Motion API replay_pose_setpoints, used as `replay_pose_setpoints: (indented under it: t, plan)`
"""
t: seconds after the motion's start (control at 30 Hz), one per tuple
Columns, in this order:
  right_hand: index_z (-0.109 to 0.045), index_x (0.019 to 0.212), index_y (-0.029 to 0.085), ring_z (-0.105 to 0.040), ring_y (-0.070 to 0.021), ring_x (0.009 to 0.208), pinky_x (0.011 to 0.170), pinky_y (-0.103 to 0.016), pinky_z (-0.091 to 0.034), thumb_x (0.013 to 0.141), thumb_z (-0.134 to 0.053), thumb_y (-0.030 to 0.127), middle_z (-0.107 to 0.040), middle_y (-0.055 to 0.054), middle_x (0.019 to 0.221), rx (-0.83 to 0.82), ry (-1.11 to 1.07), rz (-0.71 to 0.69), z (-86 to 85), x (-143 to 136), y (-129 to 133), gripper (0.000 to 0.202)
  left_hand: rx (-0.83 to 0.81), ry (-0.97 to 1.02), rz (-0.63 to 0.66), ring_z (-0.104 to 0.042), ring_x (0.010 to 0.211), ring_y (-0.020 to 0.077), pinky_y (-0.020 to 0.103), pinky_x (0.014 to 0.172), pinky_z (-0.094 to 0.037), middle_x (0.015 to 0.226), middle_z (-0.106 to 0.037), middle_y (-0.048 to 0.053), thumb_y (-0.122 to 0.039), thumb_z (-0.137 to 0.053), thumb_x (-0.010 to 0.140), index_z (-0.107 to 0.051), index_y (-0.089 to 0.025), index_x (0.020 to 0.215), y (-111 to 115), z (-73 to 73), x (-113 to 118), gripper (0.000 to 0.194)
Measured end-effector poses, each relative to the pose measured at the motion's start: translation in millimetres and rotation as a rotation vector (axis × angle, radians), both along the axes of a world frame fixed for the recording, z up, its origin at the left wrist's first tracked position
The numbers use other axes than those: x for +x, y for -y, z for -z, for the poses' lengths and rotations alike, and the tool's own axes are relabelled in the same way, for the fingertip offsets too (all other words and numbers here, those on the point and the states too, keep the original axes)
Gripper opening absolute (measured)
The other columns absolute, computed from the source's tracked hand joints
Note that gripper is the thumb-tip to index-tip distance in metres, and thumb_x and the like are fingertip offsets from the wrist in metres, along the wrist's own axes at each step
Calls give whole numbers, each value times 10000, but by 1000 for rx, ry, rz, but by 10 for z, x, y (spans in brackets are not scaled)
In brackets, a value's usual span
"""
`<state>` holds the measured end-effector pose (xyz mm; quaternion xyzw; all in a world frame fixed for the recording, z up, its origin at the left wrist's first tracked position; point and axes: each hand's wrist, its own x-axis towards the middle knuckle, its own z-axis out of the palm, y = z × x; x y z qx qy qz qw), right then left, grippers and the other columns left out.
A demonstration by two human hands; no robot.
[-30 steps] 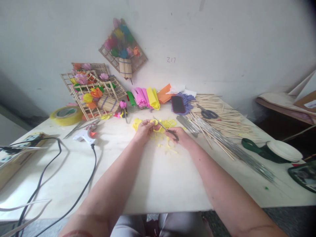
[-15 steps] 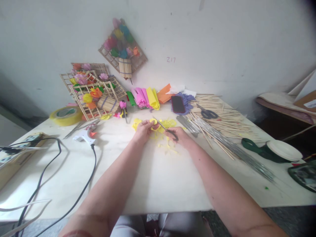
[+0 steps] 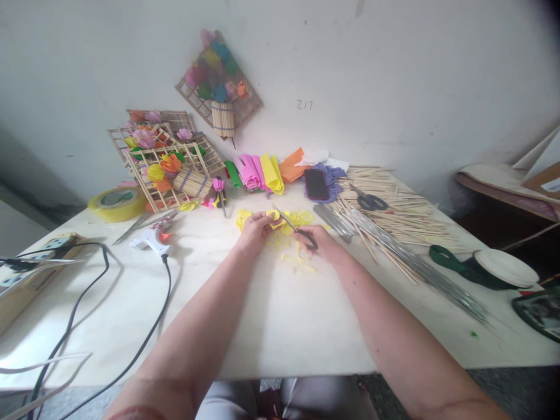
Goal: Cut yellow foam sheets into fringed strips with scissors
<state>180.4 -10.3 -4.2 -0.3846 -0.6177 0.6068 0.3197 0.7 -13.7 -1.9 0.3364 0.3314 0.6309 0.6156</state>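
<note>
My left hand (image 3: 257, 230) pinches a small piece of yellow paper (image 3: 274, 215) between thumb and fingers at the middle of the table. In my right hand (image 3: 318, 240) is a pair of scissors (image 3: 289, 223) with dark handles, its blades pointing up and left to the paper's edge. Yellow paper scraps (image 3: 301, 218) lie behind and below both hands, with thin offcuts nearer to me. Whether the blades are fully closed is too small to make out.
A glue gun (image 3: 151, 239) with its cord lies left, near a power strip (image 3: 39, 262) and a tape roll (image 3: 117, 204). Flower-decorated stick frames (image 3: 166, 157) lean behind. Rolled coloured paper (image 3: 271, 174), a phone (image 3: 316, 184), second scissors (image 3: 371, 201), thin sticks (image 3: 402, 221) and wires (image 3: 420, 268) lie beyond and right.
Both hands stay in nearly the same place, with the scissors still at the yellow paper. The whole view has shifted very slightly.
</note>
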Motion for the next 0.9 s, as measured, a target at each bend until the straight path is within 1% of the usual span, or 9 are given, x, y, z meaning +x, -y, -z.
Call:
replay_pose_setpoints:
  t: [0.1,0.23,0.37,0.5,0.63,0.73,0.9]
  plan:
    - [-583,718,131,-359,-43,329,305,-167,-291,650,-631,419,-443,56,440,18,17,-9,-30,11,28,299,4,-38,19,-635,687,180,317,695,-498,571,-614,21,-263,-736,556,-569,-129,640,5,0,-2,230]
    - [-577,736,129,-369,-48,333,307,-169,-296,661,-609,436,-439,56,443,-3,-5,-29,-44,17,37,318,14,-59,56,-637,686,182,315,688,-496,591,-630,35,-273,-732,569,-579,-128,658,0,18,-16,228]
    - [-577,728,134,-362,-46,332,302,-163,-286,651,-605,409,-435,58,442,-23,-18,-26,-46,11,29,287,28,-66,85,-640,687,181,304,672,-495,603,-636,36,-269,-718,590,-572,-130,663,-9,47,-28,215]
    - [-586,714,143,-350,-47,319,292,-168,-272,640,-597,407,-426,62,427,-43,-30,-12,-34,8,9,274,37,-79,87,-640,690,181,296,667,-493,604,-637,37,-268,-719,586,-569,-128,650,-10,59,-26,214]
    - [-597,707,143,-326,-49,300,283,-181,-253,633,-600,420,-411,68,401,-24,-24,2,3,7,-28,286,33,-78,82,-640,691,183,301,671,-490,612,-640,42,-266,-722,582,-567,-129,641,-5,51,-21,215]
    - [-605,719,140,-311,-47,291,280,-186,-232,612,-637,404,-405,74,391,3,-2,20,25,0,-45,286,27,-78,82,-640,694,186,300,669,-489,613,-641,43,-263,-722,582,-567,-130,638,-2,46,-23,212]
    - [-616,750,139,-297,-38,287,287,-185,-219,604,-667,379,-401,81,389,41,17,28,19,-11,-32,286,23,-66,66,-641,678,184,286,641,-485,593,-636,38,-258,-715,588,-569,-131,639,-1,44,-29,200]
